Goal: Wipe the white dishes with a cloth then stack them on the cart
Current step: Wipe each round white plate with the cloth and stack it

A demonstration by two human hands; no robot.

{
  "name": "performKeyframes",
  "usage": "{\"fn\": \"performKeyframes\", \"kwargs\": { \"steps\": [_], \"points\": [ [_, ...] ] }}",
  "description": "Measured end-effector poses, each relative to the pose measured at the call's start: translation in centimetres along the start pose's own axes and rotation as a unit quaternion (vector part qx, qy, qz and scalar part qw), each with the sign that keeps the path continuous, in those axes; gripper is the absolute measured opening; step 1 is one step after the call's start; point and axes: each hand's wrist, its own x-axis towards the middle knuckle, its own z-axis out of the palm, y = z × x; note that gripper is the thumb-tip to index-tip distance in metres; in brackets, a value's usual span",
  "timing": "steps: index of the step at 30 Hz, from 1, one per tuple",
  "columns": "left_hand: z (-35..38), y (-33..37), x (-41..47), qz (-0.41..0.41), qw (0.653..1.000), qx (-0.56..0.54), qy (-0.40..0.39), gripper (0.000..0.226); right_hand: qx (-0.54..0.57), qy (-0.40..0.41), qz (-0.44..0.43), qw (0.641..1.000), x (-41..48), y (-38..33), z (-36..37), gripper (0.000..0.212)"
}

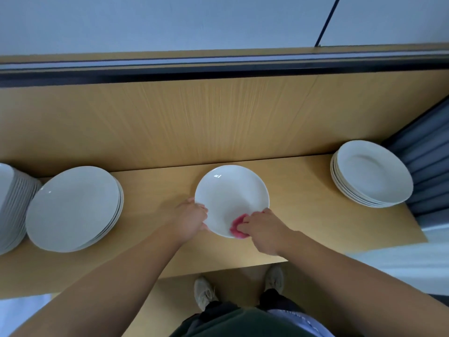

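Pale wooden counter (pixel 303 190) backed by a wood-panelled wall. At its middle, one white dish (pixel 230 190). Left hand (pixel 192 220) gripping the dish's left rim, fingers curled over the edge. Right hand (pixel 264 229) at the dish's near edge, clamped on a bunched pink cloth (pixel 237 227), cloth pressed against the dish's inside. Left of the dish, well apart, a low stack of wide plates (pixel 73 207); further left, a taller stack (pixel 12 203), cut by the frame edge. Right of the dish, well apart, a short stack of deep plates (pixel 371 173) beside a grey curtain (pixel 427 166). Nearer than the dish, below the counter edge, two pale shoes (pixel 204 293).
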Motion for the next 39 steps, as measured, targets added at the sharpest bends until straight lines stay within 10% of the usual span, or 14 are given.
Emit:
{"fn": "performKeyframes", "kwargs": {
  "steps": [8, 29, 39],
  "points": [
    [-1.4, 3.2, -2.2, -0.01, 0.997, -0.031, 0.065, 0.055, 0.229, 0.079, 0.047, 0.969, -2.4, 5.7, -2.0, 0.031],
    [-1.7, 14.7, 1.4, -0.095, 0.995, -0.029, -0.009, 0.054, 0.257, 0.205, 0.027, 0.944, -4.9, 11.2, -2.8, 0.034],
    [-7.7, 14.3, -1.2, -0.152, 0.985, -0.023, 0.08, 0.043, 0.267, 0.276, 0.005, 0.923, -6.1, 11.5, -5.7, 0.045]
  ]
}}
